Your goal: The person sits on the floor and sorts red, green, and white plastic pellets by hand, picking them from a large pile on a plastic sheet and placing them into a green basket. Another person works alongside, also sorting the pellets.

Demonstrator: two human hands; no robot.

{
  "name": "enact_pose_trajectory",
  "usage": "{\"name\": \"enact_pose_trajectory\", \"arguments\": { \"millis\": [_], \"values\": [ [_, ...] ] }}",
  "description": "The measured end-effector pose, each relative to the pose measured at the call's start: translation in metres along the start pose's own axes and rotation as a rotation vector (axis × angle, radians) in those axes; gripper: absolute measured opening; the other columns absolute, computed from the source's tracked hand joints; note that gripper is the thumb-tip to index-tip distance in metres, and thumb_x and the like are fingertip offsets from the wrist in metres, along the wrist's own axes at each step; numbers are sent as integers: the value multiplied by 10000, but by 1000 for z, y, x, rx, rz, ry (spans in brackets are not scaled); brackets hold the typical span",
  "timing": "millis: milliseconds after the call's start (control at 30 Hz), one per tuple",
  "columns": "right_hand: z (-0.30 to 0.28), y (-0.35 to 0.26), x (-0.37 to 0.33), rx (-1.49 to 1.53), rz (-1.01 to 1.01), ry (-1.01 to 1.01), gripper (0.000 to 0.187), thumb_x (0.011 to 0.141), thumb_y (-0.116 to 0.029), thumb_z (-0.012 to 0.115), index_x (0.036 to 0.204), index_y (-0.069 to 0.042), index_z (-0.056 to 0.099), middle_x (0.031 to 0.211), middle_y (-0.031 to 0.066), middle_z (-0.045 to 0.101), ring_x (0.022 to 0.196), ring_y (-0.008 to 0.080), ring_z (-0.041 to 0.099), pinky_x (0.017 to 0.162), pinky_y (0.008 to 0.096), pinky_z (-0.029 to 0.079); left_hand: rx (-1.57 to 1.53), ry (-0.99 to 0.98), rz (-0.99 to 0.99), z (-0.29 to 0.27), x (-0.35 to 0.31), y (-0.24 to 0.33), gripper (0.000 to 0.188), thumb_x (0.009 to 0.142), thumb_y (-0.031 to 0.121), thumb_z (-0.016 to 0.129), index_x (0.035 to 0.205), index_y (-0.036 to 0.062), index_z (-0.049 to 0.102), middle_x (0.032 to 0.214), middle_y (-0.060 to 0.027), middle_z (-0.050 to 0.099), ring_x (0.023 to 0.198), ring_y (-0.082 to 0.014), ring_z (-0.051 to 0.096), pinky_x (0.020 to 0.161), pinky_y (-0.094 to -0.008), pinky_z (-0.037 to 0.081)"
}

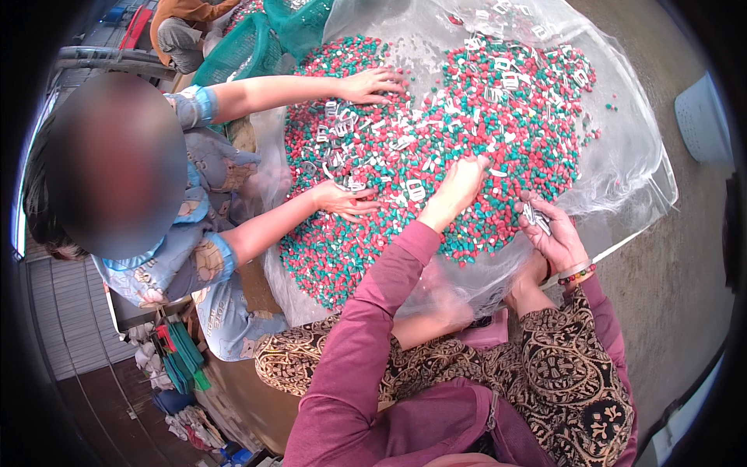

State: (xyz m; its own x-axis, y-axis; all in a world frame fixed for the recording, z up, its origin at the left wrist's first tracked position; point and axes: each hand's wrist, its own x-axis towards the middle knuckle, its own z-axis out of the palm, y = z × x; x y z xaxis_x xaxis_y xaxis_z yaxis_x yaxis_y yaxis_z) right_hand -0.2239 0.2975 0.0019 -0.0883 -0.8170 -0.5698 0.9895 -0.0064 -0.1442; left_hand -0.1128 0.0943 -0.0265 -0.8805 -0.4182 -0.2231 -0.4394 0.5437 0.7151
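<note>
A wide heap of small red, green and white plastic pieces (513, 167) lies spread on a pale translucent mesh sheet (622, 156). Larger white plastic frame-shaped pieces (415, 189) are scattered over it. My left hand (459, 188) reaches down onto the middle of the heap with fingers curled together. Whatever its fingertips pinch is too small or hidden to name. At the heap's right edge my right hand (562, 243) is palm up, its fingers closed round several whitish-grey plastic pieces (537, 219).
Opposite at the left sits a co-worker, one hand (372, 84) on the far side of the heap and the other hand (344, 201) nearer me. Green netting (249, 50) is bunched at the back left. A white perforated basket (702, 121) stands on the floor at right.
</note>
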Motion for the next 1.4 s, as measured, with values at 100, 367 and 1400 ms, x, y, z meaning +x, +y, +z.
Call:
{"name": "enact_pose_trajectory", "arguments": {
  "millis": [100,367,1400],
  "values": [
    [-3,-1,-4,25,2,-35,241,912,-101,548,1117,24,522,863,121,610,674,168,611,532,236,514,-20,16,93,-31,9,20,444,805,35,629,1231,107,527,937,-180,650,787,-287,659,716,-376,512],
    [43,-12,-4,-418,-18,-67,273,925,-167,538,1126,18,547,849,54,599,654,108,579,445,202,424,-57,-85,-102,-130,18,-16,520,870,-17,479,1368,116,405,959,-117,670,725,-133,656,660,-287,538],
    [31,-13,41,-175,-117,-83,290,937,-316,486,807,-58,464,588,-17,356,470,91,361,324,186,275,-218,168,-99,-30,-6,-5,296,879,229,573,739,-26,630,636,-191,613,640,-349,621,612,-430,477]
  ]
}}
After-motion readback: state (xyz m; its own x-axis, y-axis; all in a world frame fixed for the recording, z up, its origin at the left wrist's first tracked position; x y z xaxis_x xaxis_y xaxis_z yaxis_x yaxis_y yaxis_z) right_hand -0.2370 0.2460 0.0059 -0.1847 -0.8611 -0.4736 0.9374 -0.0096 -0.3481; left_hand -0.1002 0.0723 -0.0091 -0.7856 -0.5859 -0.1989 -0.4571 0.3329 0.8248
